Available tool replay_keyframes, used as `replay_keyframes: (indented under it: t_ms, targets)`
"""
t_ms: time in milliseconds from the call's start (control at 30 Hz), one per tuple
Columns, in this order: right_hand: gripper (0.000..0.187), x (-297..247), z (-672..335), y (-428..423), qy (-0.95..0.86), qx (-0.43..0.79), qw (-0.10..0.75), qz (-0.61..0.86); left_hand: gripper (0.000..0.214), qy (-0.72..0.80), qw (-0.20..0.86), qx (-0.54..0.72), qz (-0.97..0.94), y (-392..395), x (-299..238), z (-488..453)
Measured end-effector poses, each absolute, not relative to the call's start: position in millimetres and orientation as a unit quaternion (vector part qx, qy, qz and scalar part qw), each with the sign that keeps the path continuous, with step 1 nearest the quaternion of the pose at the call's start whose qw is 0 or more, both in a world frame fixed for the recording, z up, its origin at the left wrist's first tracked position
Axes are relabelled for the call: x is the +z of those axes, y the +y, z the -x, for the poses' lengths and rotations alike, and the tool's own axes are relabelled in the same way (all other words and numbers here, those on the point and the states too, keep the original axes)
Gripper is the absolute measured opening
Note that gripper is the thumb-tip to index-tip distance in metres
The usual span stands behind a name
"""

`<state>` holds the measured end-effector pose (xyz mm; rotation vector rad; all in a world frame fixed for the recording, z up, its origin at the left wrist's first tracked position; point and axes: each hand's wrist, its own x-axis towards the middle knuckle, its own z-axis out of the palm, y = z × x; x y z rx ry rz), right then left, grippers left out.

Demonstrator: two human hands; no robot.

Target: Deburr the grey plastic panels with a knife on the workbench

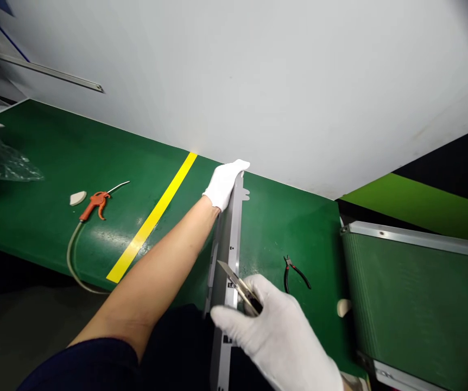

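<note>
A long grey metal strip [231, 239] runs from the bottom of the view toward the edge of a large white panel [258, 81]. My left hand [223, 183], in a white glove, is closed round the strip's far end, next to the panel's edge. My right hand [277, 331], also gloved, grips a utility knife [238, 285]. The knife's blade tip rests against the strip near its middle. Both lie over the green table [55, 217].
An orange air blow gun [95, 203] with a hose and a white wedge [78, 198] lie to the left. A yellow tape line [152, 217] crosses the table. Black-handled pliers [295, 271] lie right of the strip. A green ribbed conveyor [417, 304] stands at right.
</note>
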<state>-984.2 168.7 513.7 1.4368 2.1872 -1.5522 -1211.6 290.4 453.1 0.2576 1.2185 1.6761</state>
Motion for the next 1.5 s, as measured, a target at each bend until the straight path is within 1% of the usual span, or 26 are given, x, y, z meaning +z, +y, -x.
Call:
replay_keyframes:
  t_ms: [67, 167, 233, 367, 433, 533, 600, 800, 1000, 1200, 1500]
  targets:
    - [0.033, 517.5, 975.0, 181.3, 0.713, -0.529, 0.042, -0.458, 0.038, 0.513, 0.489, 0.694, -0.126, 291.2, 449.9, 1212.6]
    - [0.041, 520.9, 958.0, 214.8, 0.728, -0.518, -0.02, -0.449, 0.035, 0.516, 0.462, 0.705, -0.149, 291.2, 445.7, 1212.7]
    - [0.044, 522.6, 957.7, 241.5, 0.744, -0.514, -0.046, -0.425, 0.034, 0.512, 0.449, 0.71, -0.176, 290.4, 445.2, 1212.1]
    - [0.045, 525.2, 992.7, 287.4, 0.784, -0.503, -0.049, -0.36, 0.041, 0.509, 0.481, 0.673, -0.24, 286.6, 450.6, 1216.4]
    - [0.048, 523.8, 1017.8, 305.3, 0.831, -0.443, -0.051, -0.333, 0.044, 0.513, 0.501, 0.65, -0.253, 283.5, 455.4, 1222.1]
    - [0.056, 519.6, 1049.8, 326.9, 0.899, -0.304, -0.034, -0.314, 0.047, 0.504, 0.522, 0.635, -0.264, 278.9, 462.1, 1231.0]
    - [0.06, 518.8, 1064.9, 337.2, 0.921, -0.23, -0.004, -0.315, 0.047, 0.489, 0.539, 0.631, -0.269, 277.3, 464.2, 1235.6]
    - [0.072, 530.5, 1086.7, 345.7, 0.937, -0.104, 0.065, -0.326, 0.043, 0.466, 0.567, 0.627, -0.262, 277.8, 462.8, 1242.6]
    - [0.07, 537.3, 1089.4, 340.5, 0.943, -0.036, 0.092, -0.316, 0.045, 0.471, 0.573, 0.621, -0.256, 275.2, 466.9, 1242.3]
    - [0.068, 539.2, 1086.2, 337.1, 0.942, -0.007, 0.111, -0.316, 0.047, 0.468, 0.572, 0.623, -0.257, 274.3, 466.9, 1237.9]
    - [0.067, 537.8, 1080.2, 331.9, 0.947, 0.038, 0.101, -0.302, 0.047, 0.461, 0.58, 0.614, -0.271, 274.7, 465.1, 1237.5]
